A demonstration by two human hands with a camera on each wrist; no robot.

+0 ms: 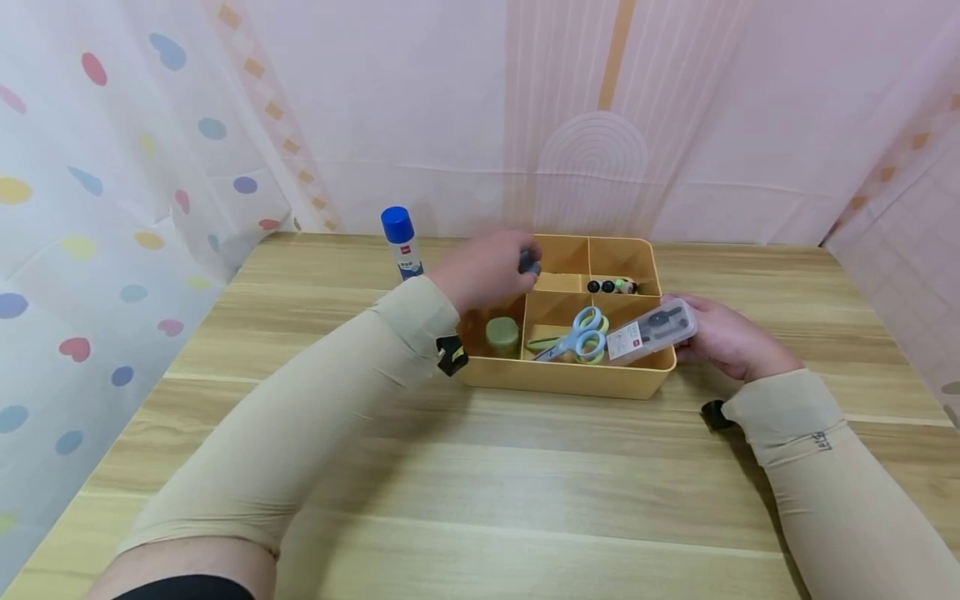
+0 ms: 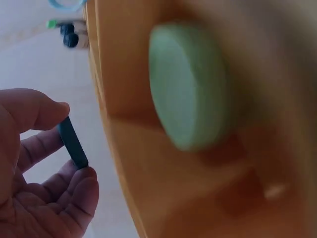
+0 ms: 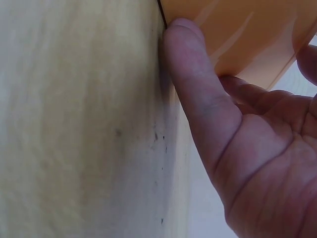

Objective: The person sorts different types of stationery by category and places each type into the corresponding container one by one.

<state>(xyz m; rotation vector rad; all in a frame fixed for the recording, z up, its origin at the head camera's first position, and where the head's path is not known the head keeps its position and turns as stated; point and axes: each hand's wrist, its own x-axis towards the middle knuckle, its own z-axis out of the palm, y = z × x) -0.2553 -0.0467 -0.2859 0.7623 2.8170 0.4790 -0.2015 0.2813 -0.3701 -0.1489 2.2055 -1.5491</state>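
Note:
In the head view my left hand [image 1: 487, 265] is over the left part of a yellow-orange divided organizer box [image 1: 562, 375]. It pinches a small, flat, dark teal piece [image 2: 73, 144] between thumb and fingers; its exact kind does not show. My right hand [image 1: 731, 337] rests against the box's right end, extended fingers touching the outer wall [image 3: 237, 34] in the right wrist view. Inside the box are a round green lidded tub [image 1: 502, 335], blue-handled scissors [image 1: 581, 336], a clear case with dark parts [image 1: 654, 329], and a small item with black round ends [image 1: 611, 287].
A white glue stick with a blue cap [image 1: 400, 237] stands left of the box, partly behind my left forearm. The wood-grain table [image 1: 525, 483] extends toward me. A patterned curtain [image 1: 420, 100] hangs along the table's back edge.

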